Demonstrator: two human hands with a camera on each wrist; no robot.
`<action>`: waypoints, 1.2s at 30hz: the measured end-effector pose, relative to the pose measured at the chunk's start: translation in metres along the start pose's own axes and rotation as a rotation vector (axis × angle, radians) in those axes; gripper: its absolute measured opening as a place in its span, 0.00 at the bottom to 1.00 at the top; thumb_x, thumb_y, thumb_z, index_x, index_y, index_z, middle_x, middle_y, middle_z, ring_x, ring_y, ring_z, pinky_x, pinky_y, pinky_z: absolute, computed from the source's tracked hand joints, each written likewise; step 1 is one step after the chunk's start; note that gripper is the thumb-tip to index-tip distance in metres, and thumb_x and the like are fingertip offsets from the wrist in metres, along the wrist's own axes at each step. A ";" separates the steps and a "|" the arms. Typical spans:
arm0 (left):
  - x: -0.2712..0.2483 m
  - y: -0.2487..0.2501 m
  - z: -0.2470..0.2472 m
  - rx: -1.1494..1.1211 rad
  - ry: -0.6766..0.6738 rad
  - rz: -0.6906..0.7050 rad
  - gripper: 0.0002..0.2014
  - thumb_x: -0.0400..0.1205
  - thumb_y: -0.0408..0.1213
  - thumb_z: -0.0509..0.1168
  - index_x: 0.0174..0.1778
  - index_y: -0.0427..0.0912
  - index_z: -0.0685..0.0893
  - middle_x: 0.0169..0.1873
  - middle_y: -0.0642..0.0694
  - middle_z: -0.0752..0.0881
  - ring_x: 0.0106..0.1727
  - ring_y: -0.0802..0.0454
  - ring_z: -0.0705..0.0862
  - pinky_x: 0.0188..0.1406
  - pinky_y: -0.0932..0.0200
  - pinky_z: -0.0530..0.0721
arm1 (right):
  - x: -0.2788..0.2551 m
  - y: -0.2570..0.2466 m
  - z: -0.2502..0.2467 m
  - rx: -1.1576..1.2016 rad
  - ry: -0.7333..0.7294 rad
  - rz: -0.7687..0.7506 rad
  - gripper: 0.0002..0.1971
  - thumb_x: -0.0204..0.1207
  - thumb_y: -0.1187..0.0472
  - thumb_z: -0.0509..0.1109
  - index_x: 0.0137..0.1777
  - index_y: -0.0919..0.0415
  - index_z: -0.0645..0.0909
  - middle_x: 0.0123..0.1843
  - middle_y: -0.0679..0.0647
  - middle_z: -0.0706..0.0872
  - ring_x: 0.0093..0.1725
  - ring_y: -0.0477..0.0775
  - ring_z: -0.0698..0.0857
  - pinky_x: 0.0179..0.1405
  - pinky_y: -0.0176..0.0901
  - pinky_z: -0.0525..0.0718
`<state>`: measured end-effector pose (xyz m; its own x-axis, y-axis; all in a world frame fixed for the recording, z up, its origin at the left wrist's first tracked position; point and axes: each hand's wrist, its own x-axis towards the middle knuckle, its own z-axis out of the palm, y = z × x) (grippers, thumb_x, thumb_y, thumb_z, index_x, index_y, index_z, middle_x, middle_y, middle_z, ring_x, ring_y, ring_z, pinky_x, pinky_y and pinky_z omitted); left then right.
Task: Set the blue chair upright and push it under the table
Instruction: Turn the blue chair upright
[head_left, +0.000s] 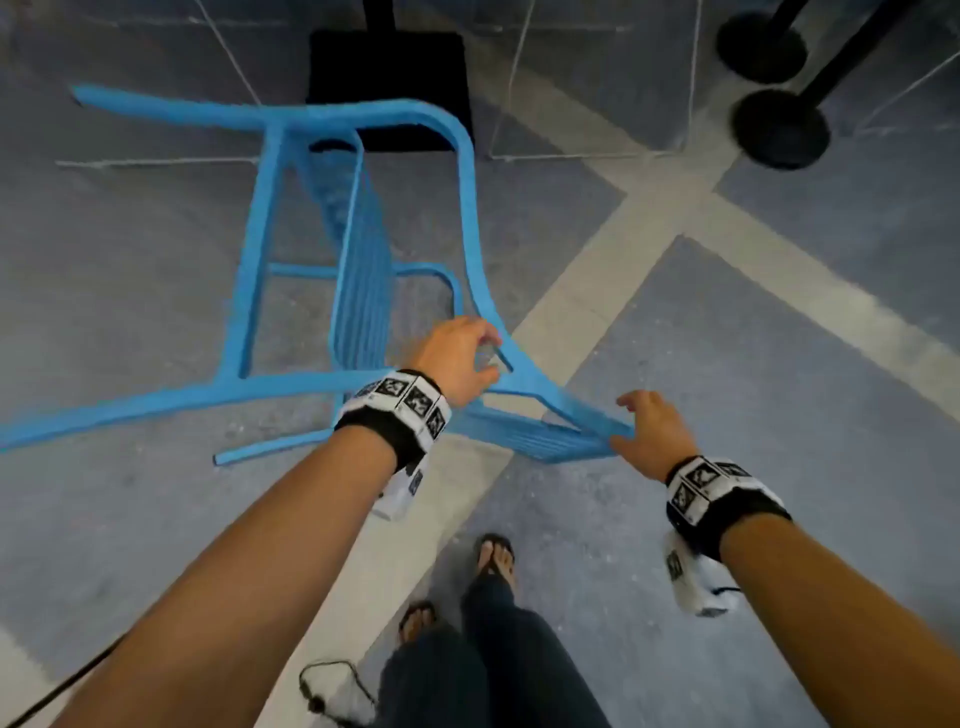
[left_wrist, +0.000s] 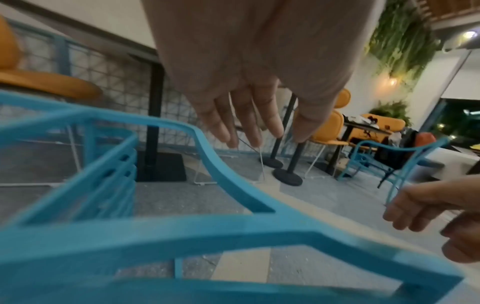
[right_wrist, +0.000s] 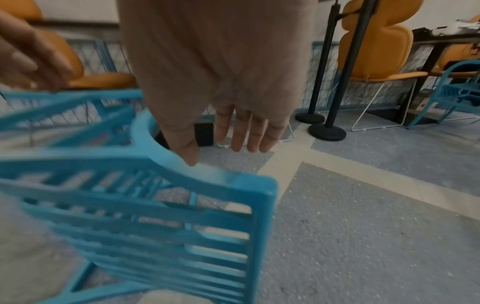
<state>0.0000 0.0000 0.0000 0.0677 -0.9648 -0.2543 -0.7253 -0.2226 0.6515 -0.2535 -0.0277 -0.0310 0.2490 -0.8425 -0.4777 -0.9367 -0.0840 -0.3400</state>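
The blue chair (head_left: 358, 270) lies tipped on its side on the grey floor, legs pointing left, slatted backrest nearest me. My left hand (head_left: 467, 353) hovers over the curved armrest where it meets the backrest; in the left wrist view its fingers (left_wrist: 249, 123) hang nearly straight above the chair frame (left_wrist: 228, 226), gripping nothing. My right hand (head_left: 649, 431) is at the backrest's outer corner, fingers (right_wrist: 249, 135) straight, thumb touching the curved rail of the chair (right_wrist: 182, 216). The table's black square base (head_left: 384, 88) stands just beyond the chair.
Two black stanchion bases (head_left: 779, 127) stand at the far right. White wire legs of orange chairs (right_wrist: 376, 41) flank the table base. Another blue chair (left_wrist: 389, 162) stands further off. My sandalled feet (head_left: 493, 556) and a cable (head_left: 332, 686) are below.
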 end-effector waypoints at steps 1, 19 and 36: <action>0.012 -0.003 0.013 0.002 -0.008 0.031 0.17 0.71 0.32 0.72 0.56 0.36 0.82 0.55 0.36 0.85 0.59 0.41 0.79 0.59 0.58 0.69 | 0.011 0.010 0.006 0.003 -0.020 0.012 0.24 0.66 0.65 0.76 0.61 0.69 0.75 0.61 0.72 0.78 0.60 0.71 0.77 0.59 0.59 0.76; 0.049 0.060 0.077 0.618 -0.420 0.297 0.24 0.71 0.64 0.65 0.43 0.45 0.84 0.42 0.45 0.88 0.45 0.43 0.85 0.42 0.53 0.76 | 0.020 -0.004 -0.005 0.073 -0.011 -0.100 0.06 0.63 0.67 0.75 0.37 0.67 0.82 0.31 0.65 0.85 0.31 0.63 0.81 0.29 0.41 0.67; -0.010 0.147 -0.134 0.459 0.034 0.228 0.34 0.50 0.79 0.64 0.17 0.48 0.66 0.14 0.55 0.69 0.23 0.51 0.72 0.25 0.59 0.63 | -0.041 -0.062 -0.023 0.647 0.051 0.167 0.16 0.68 0.65 0.76 0.30 0.45 0.75 0.34 0.56 0.82 0.31 0.49 0.83 0.32 0.43 0.79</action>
<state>-0.0148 -0.0418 0.1942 -0.1109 -0.9873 -0.1138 -0.9496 0.0715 0.3052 -0.2116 -0.0003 0.0286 0.0866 -0.8417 -0.5330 -0.6209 0.3728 -0.6896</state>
